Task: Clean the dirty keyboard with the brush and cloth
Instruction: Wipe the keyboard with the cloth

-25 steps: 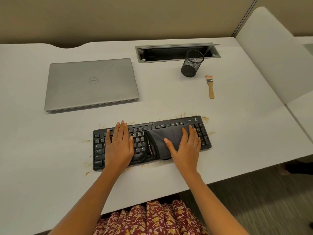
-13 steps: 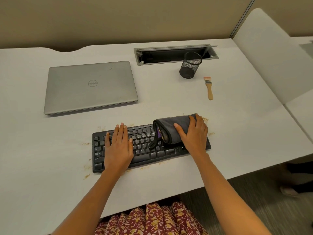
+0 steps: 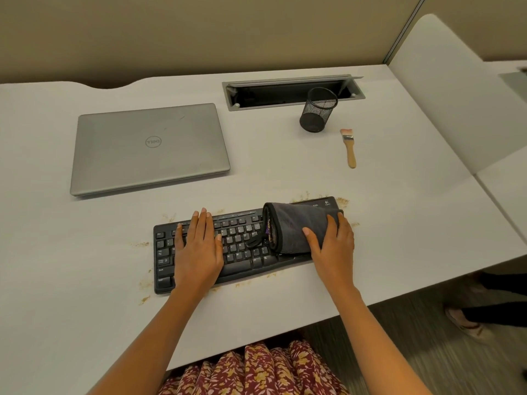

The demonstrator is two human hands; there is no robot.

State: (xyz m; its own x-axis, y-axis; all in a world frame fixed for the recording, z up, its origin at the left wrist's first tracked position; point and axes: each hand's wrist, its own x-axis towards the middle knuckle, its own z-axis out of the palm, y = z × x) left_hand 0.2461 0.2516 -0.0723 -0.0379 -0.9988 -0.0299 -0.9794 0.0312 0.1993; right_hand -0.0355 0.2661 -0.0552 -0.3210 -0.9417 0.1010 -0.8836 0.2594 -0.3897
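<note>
While beneath cloth (image 3: 296, 226) — keyboard (image 3: 242, 265) (right end)

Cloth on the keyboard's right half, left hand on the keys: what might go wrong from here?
The cloth, pressed by the right hand, may sweep the brown crumbs around the keyboard farther across the desk. The left hand lies flat on the keys, so bracing there might press grit between them. The cloth's rolled edge looks soiled and could redeposit dirt.

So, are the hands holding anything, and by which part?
Nothing is gripped: the right hand presses the right end of the cloth onto the keyboard; the left hand rests flat on its keys.
</note>
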